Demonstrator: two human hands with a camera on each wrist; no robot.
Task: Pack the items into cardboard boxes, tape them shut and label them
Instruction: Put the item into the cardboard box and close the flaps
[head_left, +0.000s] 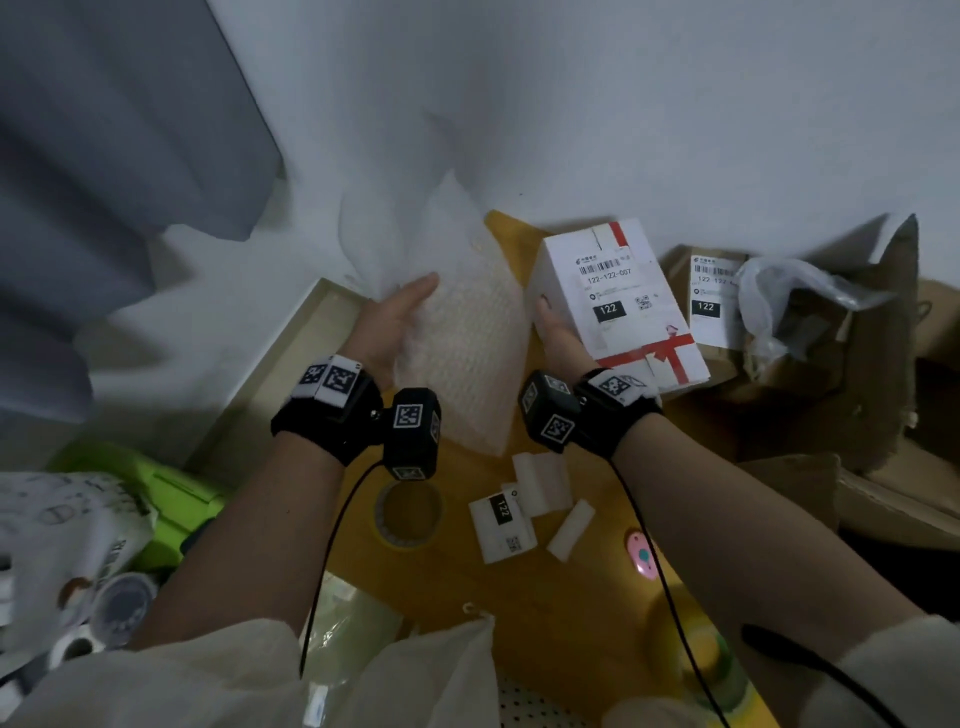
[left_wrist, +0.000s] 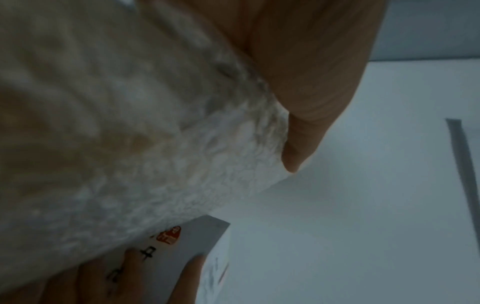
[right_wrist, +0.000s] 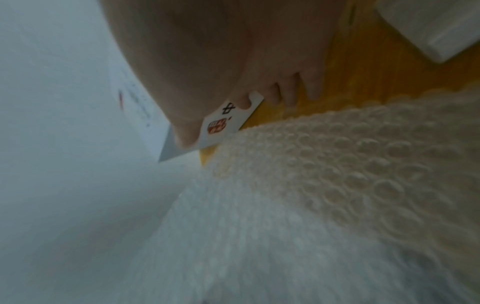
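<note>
**Labelled box held beside the bubble wrap**

A white box (head_left: 621, 306), already taped and bearing a barcode label, was held in the right hand (head_left: 558, 332); the fingers were curled under its near side and the thumb lay on the top edge. It was raised slightly over the yellow table (head_left: 587, 587), just beside a second labelled box (head_left: 714, 306). A sheet of bubble wrap (head_left: 462, 332) was gripped by the left hand (head_left: 395, 325), thumb on top, the fingers hidden beneath.

The step in hand was judged to be setting the finished box aside and readying the wrap for the next item. For that to go well, the box would best be supported from below and kept level, and set down flat with its label up. The wrap would best be kept clear of the tape roll (head_left: 410, 514) and the loose labels (head_left: 504, 525) on the table.
</note>
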